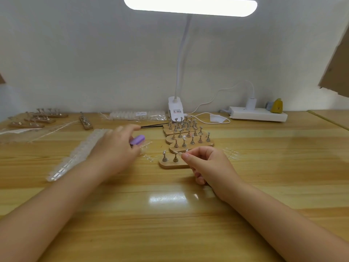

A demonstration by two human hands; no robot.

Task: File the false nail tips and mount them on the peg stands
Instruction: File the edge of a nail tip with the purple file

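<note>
Two hands busy: right hand [209,165] pinches a nail tip [179,153] over nearest peg stand [172,164], mounting underway; left hand [115,148], at nine o'clock, grip unclear beside purple file [137,139]; next, seat it.

- A white wall [94,53] stood behind the wooden desk [170,214].
- A lit lamp [190,4] hung overhead, clipped at the desk's back edge.

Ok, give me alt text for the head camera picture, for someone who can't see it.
Right hand pinches a clear nail tip at the nearest wooden peg stand; left hand reaches beside a purple nail file. More peg stands sit behind on a wooden desk.
</note>
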